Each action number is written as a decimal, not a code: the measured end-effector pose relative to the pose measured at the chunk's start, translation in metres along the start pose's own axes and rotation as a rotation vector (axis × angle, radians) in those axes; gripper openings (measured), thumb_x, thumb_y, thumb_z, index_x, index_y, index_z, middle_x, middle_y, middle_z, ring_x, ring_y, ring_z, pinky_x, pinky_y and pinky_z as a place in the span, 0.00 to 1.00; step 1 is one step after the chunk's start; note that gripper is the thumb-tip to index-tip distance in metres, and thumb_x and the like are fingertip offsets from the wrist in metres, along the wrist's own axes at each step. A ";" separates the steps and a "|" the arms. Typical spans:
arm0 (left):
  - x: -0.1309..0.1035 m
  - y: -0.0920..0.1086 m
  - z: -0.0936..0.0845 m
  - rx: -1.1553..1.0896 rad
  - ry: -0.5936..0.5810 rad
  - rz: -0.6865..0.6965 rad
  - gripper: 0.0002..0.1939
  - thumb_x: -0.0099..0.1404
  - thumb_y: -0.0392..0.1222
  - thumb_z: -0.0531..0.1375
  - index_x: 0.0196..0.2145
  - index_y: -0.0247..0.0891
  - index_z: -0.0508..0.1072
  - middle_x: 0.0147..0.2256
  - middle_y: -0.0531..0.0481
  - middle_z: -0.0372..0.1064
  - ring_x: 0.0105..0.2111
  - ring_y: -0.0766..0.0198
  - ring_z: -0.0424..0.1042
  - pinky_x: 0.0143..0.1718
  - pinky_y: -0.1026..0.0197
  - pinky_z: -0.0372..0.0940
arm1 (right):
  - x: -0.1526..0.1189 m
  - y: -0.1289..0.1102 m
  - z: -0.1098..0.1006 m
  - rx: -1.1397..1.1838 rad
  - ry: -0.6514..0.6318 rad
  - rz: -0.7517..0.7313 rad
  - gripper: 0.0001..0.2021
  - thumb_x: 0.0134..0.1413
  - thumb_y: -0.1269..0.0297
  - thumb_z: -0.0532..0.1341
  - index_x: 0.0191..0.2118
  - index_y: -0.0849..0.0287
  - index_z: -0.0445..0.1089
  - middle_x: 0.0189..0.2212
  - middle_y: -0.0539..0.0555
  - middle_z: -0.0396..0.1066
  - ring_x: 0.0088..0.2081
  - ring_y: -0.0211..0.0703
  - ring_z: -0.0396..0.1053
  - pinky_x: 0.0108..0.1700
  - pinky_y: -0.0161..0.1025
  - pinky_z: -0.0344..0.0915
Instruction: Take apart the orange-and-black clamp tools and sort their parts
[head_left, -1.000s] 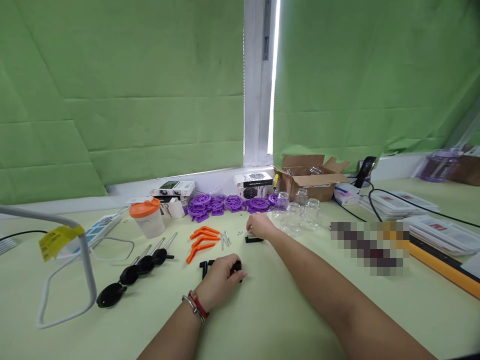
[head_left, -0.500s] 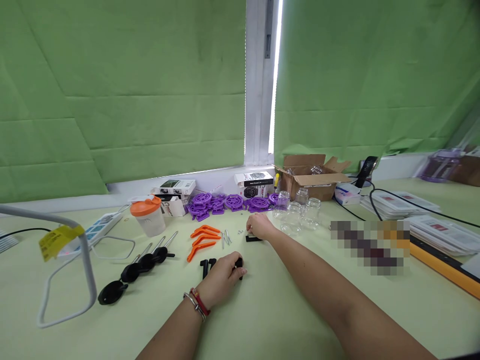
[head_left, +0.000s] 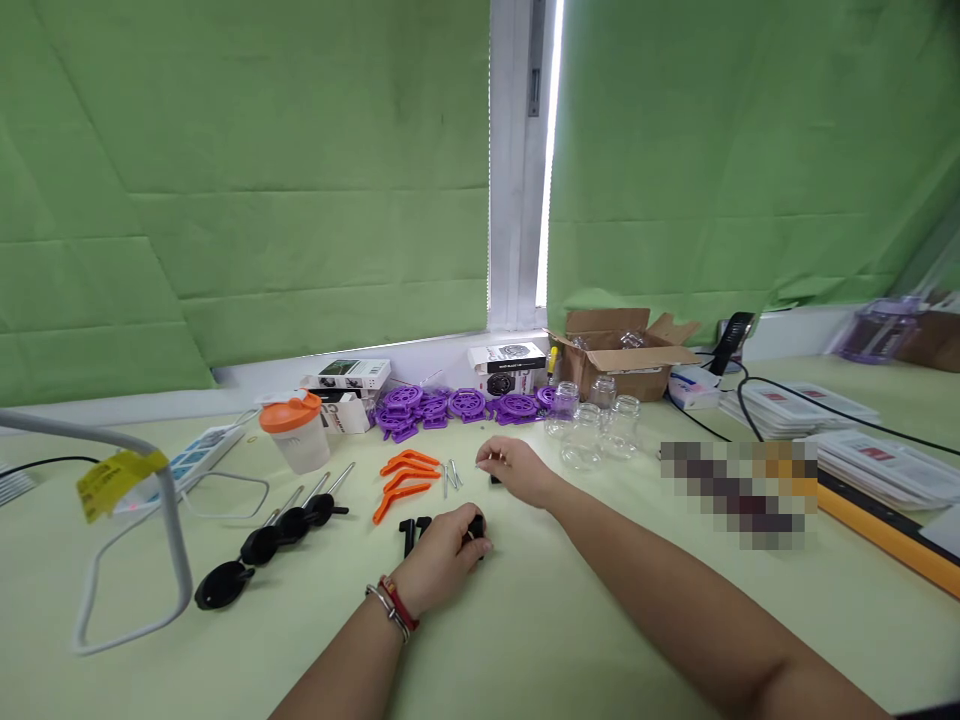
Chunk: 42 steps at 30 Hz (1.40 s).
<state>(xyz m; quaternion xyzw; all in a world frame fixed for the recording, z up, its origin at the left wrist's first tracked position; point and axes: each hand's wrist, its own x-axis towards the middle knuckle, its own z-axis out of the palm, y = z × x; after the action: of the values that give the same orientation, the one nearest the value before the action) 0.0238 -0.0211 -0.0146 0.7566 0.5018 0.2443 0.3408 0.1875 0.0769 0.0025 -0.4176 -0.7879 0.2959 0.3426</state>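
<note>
My left hand [head_left: 444, 555] rests low over the table, its fingers closed round a small black plastic part [head_left: 475, 527] that is mostly covered. Just left of it lie black T-shaped pieces [head_left: 408, 535]. My right hand [head_left: 519, 470] is farther up, thumb and fingertips pinched together where small metal bits lay; what is between them is too small to make out. Below its fingers a black block [head_left: 495, 480] shows only in part. Orange curved handles [head_left: 409, 490] and long metal screws [head_left: 451, 477] lie left of the right hand.
Purple plastic wheels [head_left: 469, 404] are heaped at the back, with glass jars [head_left: 589, 430] and a cardboard box [head_left: 622, 365] to the right. Black knobs with metal rods [head_left: 292, 524], an orange-lidded cup [head_left: 304, 440] and a grey metal frame [head_left: 176, 530] stand left.
My right hand has moved a little left and toward me, from the black block to the small metal bits. My left hand has stayed in place round the black part.
</note>
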 end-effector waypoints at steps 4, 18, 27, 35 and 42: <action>0.001 0.002 0.000 0.010 0.035 0.013 0.05 0.59 0.40 0.54 0.35 0.39 0.63 0.27 0.53 0.66 0.27 0.64 0.64 0.28 0.63 0.57 | -0.036 -0.020 0.006 0.304 -0.126 0.013 0.03 0.49 0.69 0.58 0.29 0.60 0.69 0.25 0.48 0.67 0.29 0.36 0.62 0.33 0.34 0.59; 0.002 -0.002 0.001 -0.032 0.032 0.033 0.08 0.58 0.38 0.55 0.38 0.39 0.64 0.29 0.53 0.66 0.28 0.64 0.64 0.29 0.63 0.57 | -0.051 -0.020 0.013 0.263 -0.129 -0.020 0.06 0.47 0.72 0.59 0.29 0.57 0.74 0.29 0.50 0.70 0.33 0.38 0.66 0.36 0.34 0.62; 0.002 -0.002 0.000 -0.003 0.038 0.029 0.07 0.58 0.39 0.55 0.36 0.39 0.64 0.29 0.53 0.66 0.29 0.64 0.63 0.29 0.63 0.56 | -0.052 -0.019 0.013 0.298 -0.135 -0.027 0.06 0.47 0.71 0.59 0.30 0.58 0.74 0.30 0.51 0.70 0.32 0.38 0.66 0.36 0.35 0.62; 0.000 0.003 -0.002 0.044 0.020 -0.019 0.06 0.59 0.42 0.55 0.33 0.39 0.63 0.28 0.53 0.66 0.28 0.64 0.63 0.28 0.64 0.55 | -0.032 0.011 0.006 0.356 0.034 0.067 0.07 0.48 0.65 0.58 0.32 0.60 0.71 0.30 0.52 0.72 0.34 0.39 0.67 0.39 0.37 0.64; -0.002 0.006 -0.004 0.042 0.000 -0.043 0.07 0.59 0.45 0.55 0.33 0.40 0.63 0.26 0.54 0.66 0.26 0.64 0.63 0.27 0.63 0.54 | -0.009 0.074 -0.017 -0.028 0.246 0.230 0.10 0.50 0.65 0.54 0.35 0.59 0.73 0.34 0.54 0.74 0.35 0.42 0.69 0.40 0.39 0.64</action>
<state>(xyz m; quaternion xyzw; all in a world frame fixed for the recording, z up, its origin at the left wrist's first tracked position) 0.0243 -0.0232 -0.0074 0.7525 0.5229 0.2264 0.3302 0.2384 0.1072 -0.0456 -0.5426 -0.6910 0.2688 0.3947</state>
